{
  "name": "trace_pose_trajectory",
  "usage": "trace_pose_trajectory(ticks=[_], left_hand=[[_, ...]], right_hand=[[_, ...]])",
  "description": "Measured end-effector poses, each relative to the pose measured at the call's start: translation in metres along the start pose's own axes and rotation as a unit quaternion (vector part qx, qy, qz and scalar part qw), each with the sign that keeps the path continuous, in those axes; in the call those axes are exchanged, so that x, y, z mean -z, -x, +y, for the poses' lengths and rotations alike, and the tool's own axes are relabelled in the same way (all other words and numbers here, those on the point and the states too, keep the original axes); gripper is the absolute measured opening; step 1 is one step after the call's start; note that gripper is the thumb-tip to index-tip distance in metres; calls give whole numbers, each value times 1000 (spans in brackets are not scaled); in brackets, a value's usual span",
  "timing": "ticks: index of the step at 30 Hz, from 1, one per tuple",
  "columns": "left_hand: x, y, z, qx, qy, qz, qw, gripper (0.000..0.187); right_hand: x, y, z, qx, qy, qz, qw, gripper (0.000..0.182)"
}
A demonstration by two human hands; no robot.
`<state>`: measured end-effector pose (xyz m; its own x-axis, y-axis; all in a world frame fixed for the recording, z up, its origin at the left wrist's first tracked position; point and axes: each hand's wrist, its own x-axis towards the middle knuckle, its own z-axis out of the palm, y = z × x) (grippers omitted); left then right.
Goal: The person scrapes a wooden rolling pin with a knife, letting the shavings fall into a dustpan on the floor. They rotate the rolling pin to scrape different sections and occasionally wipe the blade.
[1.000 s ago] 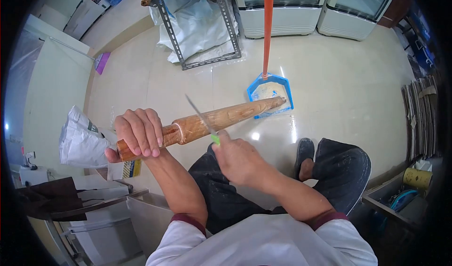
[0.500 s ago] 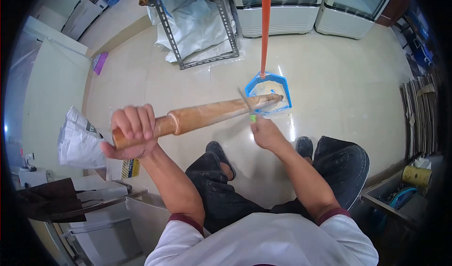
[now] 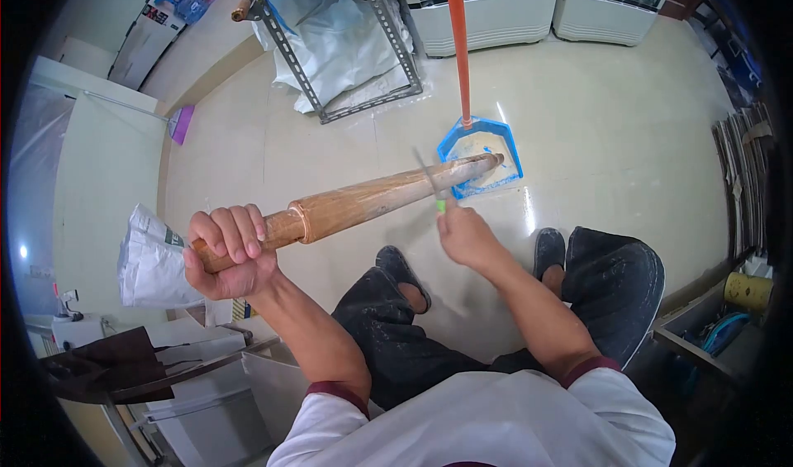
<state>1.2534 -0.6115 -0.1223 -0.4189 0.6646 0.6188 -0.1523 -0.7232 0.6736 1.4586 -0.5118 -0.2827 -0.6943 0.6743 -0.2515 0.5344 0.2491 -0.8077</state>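
My left hand (image 3: 231, 252) is wrapped round one handle of a large wooden rolling pin (image 3: 355, 208). The pin slants up to the right, its far end above a blue dustpan (image 3: 515, 157) on the floor. My right hand (image 3: 469, 237) is closed round the green handle of a knife (image 3: 441, 206). The thin blade crosses the far part of the pin, and seems to touch the wood. Pale residue marks the pin's surface there. Whitish powder and small blue bits lie in the dustpan, which has a long orange handle (image 3: 459, 45).
A metal frame (image 3: 297, 78) with white sacks stands ahead, beside glass-door coolers (image 3: 496, 29). A white bag (image 3: 153, 260) is at the left. Stacked cardboard (image 3: 747, 186) and an open drawer (image 3: 702, 343) are on the right. My slippered feet (image 3: 405, 277) rest on the tiles.
The view has shifted slightly, so surroundings sit a little differently. Both hands keep their holds, with the knife blade still across the far part of the rolling pin.
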Motion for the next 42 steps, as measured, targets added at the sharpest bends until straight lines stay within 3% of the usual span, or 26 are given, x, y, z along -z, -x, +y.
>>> trace_pose_trajectory(ticks=[4,10,14,15,18,19,23,26,27,29,32,33,35,38,42], left_hand=[[-2,-1,1,21,-8,-7,1000,31],[3,-2,1,10,-11,28,999,30],[-3,-1,0,4,0,-9,1000,29],[-3,-2,0,4,0,-20,1000,28],[2,1,1,2,6,-11,1000,28],[1,2,1,-1,6,-9,1000,28],[-6,-1,0,3,-2,-3,1000,28],[-5,0,1,12,-17,28,999,28],[-3,0,1,13,-22,44,999,29],[-1,-1,1,7,-11,39,999,27],[-4,-1,1,7,-7,44,999,27],[-7,-2,1,11,-7,47,999,27],[-9,-1,2,23,-20,59,998,27],[-12,-5,6,28,-33,62,997,27],[-7,-5,6,27,-34,67,997,28]], right_hand=[[23,30,-84,79,-29,-41,996,27],[16,9,-55,40,-46,-5,998,25],[24,34,-103,99,-63,-57,992,25],[30,34,-102,86,-63,-80,991,28],[18,14,-58,22,-62,-4,998,26],[19,13,-53,17,-68,-20,997,27],[25,37,-109,121,-71,-57,988,30],[13,28,-87,96,-74,-28,992,29],[18,22,-69,81,-5,-58,995,28],[-2,-2,-11,-21,-16,23,999,25],[-1,-6,-12,26,-46,11,999,27],[8,3,-40,75,-4,-6,997,27],[15,19,-82,108,-61,-24,992,26],[24,20,-85,93,-49,-47,993,27],[-7,-32,60,-20,41,10,999,29]])
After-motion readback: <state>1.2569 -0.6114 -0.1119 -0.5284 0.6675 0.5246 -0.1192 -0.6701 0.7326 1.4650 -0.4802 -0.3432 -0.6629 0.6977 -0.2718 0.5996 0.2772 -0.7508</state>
